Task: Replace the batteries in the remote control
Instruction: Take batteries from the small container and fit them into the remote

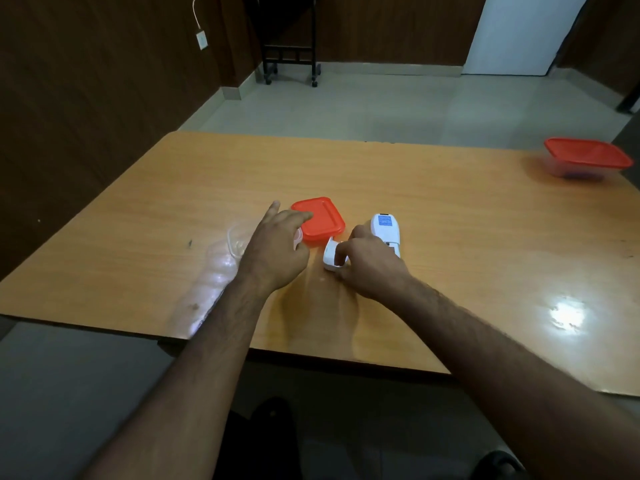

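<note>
A white remote control (386,228) lies face down on the wooden table (450,209), its blue label up and its battery bay uncovered. My right hand (372,268) rests just left of it, with its fingers on the white battery cover (331,256) that lies on the table. My left hand (277,245) hovers with spread fingers over a clear plastic box (237,242), its fingertips near the loose red lid (323,220). What is in the clear box is hidden by that hand. No batteries show.
A second clear box with a red lid (587,157) stands at the far right of the table. The table's near edge (311,358) runs below my forearms. Beyond the table are a tiled floor and a black wheeled stand (291,60).
</note>
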